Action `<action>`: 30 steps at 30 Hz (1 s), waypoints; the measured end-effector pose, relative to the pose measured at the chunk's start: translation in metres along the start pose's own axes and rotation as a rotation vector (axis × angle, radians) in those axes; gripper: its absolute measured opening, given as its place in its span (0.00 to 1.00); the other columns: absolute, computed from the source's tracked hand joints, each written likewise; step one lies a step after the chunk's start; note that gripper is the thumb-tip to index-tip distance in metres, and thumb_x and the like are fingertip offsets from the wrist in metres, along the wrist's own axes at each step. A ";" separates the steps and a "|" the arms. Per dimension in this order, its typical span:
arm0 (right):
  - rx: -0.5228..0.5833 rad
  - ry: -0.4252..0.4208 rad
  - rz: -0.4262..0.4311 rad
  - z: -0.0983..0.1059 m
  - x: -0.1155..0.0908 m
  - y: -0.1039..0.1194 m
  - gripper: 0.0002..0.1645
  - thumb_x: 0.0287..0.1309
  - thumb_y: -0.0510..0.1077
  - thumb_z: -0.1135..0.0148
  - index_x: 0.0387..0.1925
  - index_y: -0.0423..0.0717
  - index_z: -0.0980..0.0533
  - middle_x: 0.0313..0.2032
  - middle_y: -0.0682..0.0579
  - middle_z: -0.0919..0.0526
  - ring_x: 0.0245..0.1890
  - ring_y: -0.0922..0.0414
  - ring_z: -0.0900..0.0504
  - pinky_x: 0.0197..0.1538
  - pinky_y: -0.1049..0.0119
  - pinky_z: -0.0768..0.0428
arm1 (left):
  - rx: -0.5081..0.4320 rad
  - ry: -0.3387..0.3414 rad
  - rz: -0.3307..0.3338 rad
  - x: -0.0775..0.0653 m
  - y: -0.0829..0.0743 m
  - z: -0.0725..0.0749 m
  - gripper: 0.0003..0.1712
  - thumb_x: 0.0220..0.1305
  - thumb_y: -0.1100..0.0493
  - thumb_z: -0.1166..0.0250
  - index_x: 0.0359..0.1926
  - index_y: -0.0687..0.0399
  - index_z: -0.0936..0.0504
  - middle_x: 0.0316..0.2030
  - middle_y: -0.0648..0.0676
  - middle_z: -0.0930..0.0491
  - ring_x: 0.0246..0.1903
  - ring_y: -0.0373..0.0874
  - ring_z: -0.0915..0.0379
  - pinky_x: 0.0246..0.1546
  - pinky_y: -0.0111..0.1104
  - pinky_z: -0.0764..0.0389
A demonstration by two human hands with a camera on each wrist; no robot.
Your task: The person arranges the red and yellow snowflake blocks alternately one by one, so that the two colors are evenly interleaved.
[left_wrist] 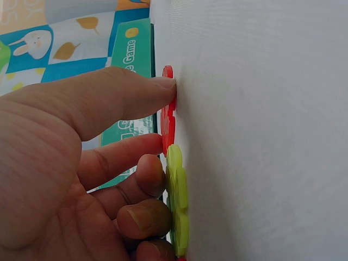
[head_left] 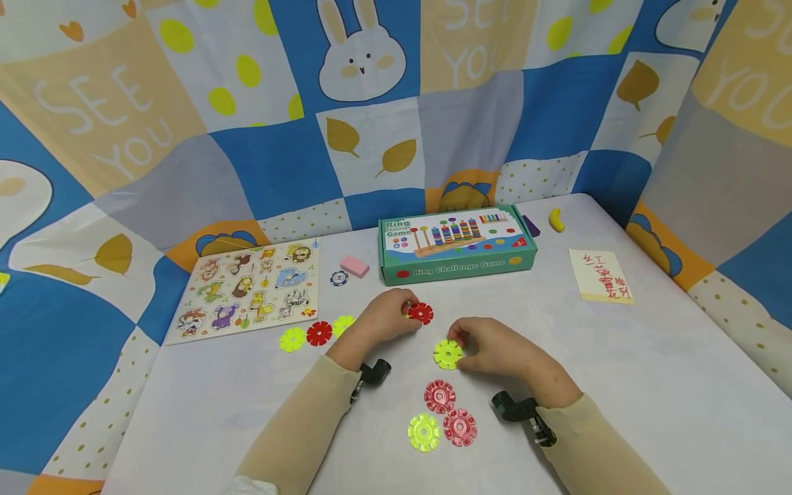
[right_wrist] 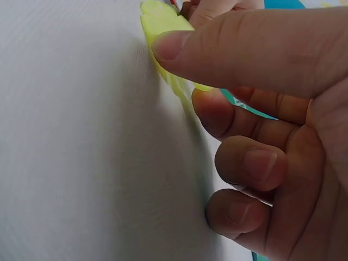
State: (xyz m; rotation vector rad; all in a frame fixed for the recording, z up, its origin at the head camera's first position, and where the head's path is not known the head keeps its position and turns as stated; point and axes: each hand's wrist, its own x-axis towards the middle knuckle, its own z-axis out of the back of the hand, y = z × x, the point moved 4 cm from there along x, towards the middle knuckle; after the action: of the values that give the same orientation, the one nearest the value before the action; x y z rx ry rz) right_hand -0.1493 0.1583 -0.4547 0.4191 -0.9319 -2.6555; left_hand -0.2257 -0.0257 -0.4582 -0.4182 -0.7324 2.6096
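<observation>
Loose yellow disc (head_left: 423,432) toward tabletop's (head_left: 625,399) near edge. Second yellow disc (head_left: 448,354) tilted, pinched between right hand's (head_left: 495,346) thumb and forefinger; other fingers half curled. Closer to far edge, red disc (head_left: 421,313) pinched at rim by left hand (head_left: 386,317). Best lower yellow flat, holding red steady.

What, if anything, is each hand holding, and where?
The right hand pinches a yellow disc by the right side of its rim; the left hand pinches a red disc by the left side of its rim.
</observation>
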 end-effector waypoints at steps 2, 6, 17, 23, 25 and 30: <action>0.005 -0.001 0.000 0.000 0.000 0.001 0.20 0.38 0.42 0.23 0.35 0.56 0.23 0.31 0.61 0.24 0.35 0.59 0.28 0.44 0.64 0.26 | 0.004 -0.003 -0.001 0.000 0.000 0.000 0.25 0.51 0.49 0.28 0.51 0.50 0.22 0.36 0.46 0.26 0.39 0.43 0.32 0.41 0.35 0.28; 0.013 -0.007 0.007 0.000 -0.001 0.002 0.20 0.38 0.41 0.24 0.36 0.56 0.23 0.31 0.62 0.24 0.35 0.59 0.28 0.43 0.65 0.26 | 0.008 -0.003 0.002 0.000 -0.001 0.000 0.26 0.52 0.48 0.28 0.51 0.49 0.22 0.37 0.46 0.26 0.39 0.42 0.32 0.43 0.35 0.28; 0.078 -0.015 0.063 0.001 -0.006 0.002 0.14 0.48 0.40 0.30 0.39 0.56 0.20 0.30 0.59 0.24 0.34 0.57 0.27 0.38 0.65 0.24 | 0.004 0.005 0.015 -0.001 -0.002 0.001 0.26 0.51 0.48 0.28 0.51 0.50 0.22 0.37 0.46 0.26 0.39 0.42 0.32 0.42 0.35 0.27; 0.104 0.002 0.065 -0.002 -0.007 0.001 0.09 0.49 0.42 0.30 0.33 0.55 0.21 0.28 0.60 0.24 0.33 0.59 0.27 0.36 0.65 0.24 | 0.011 0.006 0.016 0.000 -0.001 0.000 0.26 0.52 0.48 0.29 0.51 0.50 0.22 0.35 0.46 0.27 0.38 0.42 0.32 0.40 0.34 0.28; 0.114 0.013 0.075 -0.002 -0.007 0.001 0.08 0.50 0.43 0.31 0.33 0.54 0.22 0.28 0.60 0.24 0.32 0.58 0.27 0.35 0.65 0.24 | 0.012 0.005 0.012 0.000 -0.001 0.000 0.26 0.52 0.48 0.29 0.51 0.50 0.22 0.35 0.46 0.27 0.38 0.42 0.32 0.39 0.34 0.28; 0.190 0.056 0.071 0.003 -0.008 -0.001 0.03 0.56 0.46 0.35 0.33 0.55 0.23 0.29 0.58 0.22 0.29 0.57 0.26 0.31 0.65 0.25 | 0.010 0.002 0.006 0.000 0.000 0.000 0.26 0.52 0.48 0.29 0.51 0.50 0.22 0.34 0.46 0.27 0.38 0.43 0.32 0.39 0.34 0.28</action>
State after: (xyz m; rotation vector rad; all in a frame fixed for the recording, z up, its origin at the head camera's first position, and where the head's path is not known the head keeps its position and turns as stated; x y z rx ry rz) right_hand -0.1429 0.1638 -0.4523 0.4905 -1.1635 -2.4888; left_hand -0.2257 -0.0252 -0.4583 -0.4211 -0.7175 2.6174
